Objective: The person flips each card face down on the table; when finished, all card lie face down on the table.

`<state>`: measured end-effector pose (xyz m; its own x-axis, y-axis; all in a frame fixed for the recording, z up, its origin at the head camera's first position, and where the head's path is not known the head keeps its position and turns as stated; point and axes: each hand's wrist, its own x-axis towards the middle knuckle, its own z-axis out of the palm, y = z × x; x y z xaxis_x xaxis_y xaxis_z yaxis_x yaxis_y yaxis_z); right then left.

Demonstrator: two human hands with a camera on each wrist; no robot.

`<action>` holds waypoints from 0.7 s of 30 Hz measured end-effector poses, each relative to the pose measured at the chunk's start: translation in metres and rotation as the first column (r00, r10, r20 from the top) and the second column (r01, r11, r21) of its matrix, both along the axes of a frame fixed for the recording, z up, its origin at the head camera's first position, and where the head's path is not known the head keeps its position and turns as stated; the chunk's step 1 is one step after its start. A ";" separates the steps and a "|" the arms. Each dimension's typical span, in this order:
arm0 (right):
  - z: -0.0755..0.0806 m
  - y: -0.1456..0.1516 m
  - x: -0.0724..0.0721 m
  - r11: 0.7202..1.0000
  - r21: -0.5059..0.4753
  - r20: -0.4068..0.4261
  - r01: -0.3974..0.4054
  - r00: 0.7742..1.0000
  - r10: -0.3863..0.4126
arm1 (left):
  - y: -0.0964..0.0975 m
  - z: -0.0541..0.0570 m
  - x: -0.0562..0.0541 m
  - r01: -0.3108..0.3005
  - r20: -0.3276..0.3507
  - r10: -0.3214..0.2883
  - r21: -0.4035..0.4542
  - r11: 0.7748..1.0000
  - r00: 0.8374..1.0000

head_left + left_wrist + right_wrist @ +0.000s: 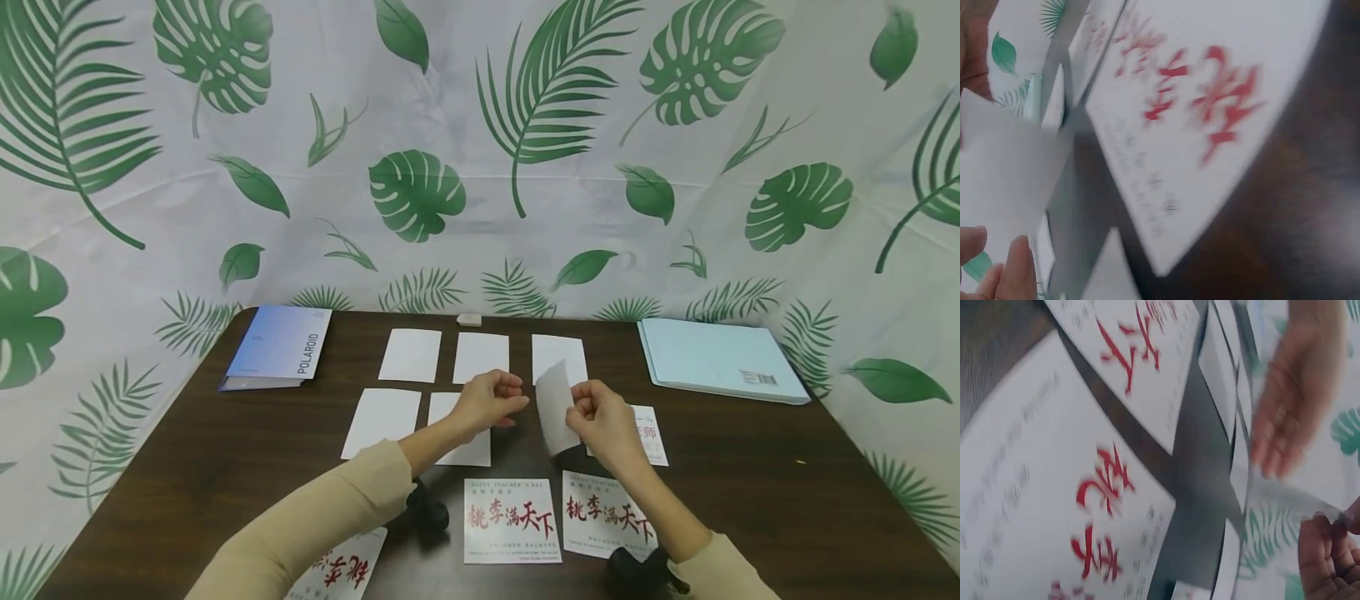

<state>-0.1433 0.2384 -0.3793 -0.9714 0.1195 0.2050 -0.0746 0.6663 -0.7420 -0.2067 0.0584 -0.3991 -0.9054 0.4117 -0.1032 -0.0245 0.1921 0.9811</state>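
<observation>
Above the middle of the table, my right hand (609, 421) pinches a white card (553, 408) by its right edge, tilted upright. To its left, my left hand (486, 404) has loosely bent fingers with nothing between them, a small gap away from that card. The right wrist view also shows the left hand (1294, 400) with fingers stretched toward the card. Below the hands lie printed cards with red characters, one (513, 550) in the middle and another (596, 537) under the right forearm. A further printed card (654, 450) is partly hidden behind the right hand.
Blank white cards lie in rows, such as one (410, 356) at the back and one (378, 423) nearer. A blue POLAROID album (277, 342) lies back left, a pale blue folder (712, 358) back right. The left sleeve partly covers a printed card (348, 571).
</observation>
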 end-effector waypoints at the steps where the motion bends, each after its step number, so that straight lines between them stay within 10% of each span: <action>1: 0.000 0.003 -0.001 1.000 -0.007 -0.010 0.012 1.000 -0.012 | -0.002 -0.002 0.001 -0.001 0.008 0.001 -0.007 1.000 1.000; 11: -0.018 0.012 -0.008 0.960 -0.270 0.138 0.070 0.990 -0.033 | -0.009 -0.014 0.005 -0.012 0.024 0.013 -0.038 0.999 1.000; 21: -0.040 0.011 -0.013 0.995 -0.092 0.231 0.040 0.973 -0.018 | -0.016 -0.017 0.007 -0.008 0.011 0.009 -0.140 0.990 1.000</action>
<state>-0.1567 0.2498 -0.4194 -0.9869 0.1567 -0.0371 0.1237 0.5906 -0.7975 -0.1992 0.0425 -0.4159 -0.9072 0.3850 -0.1695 -0.0376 0.3271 0.9442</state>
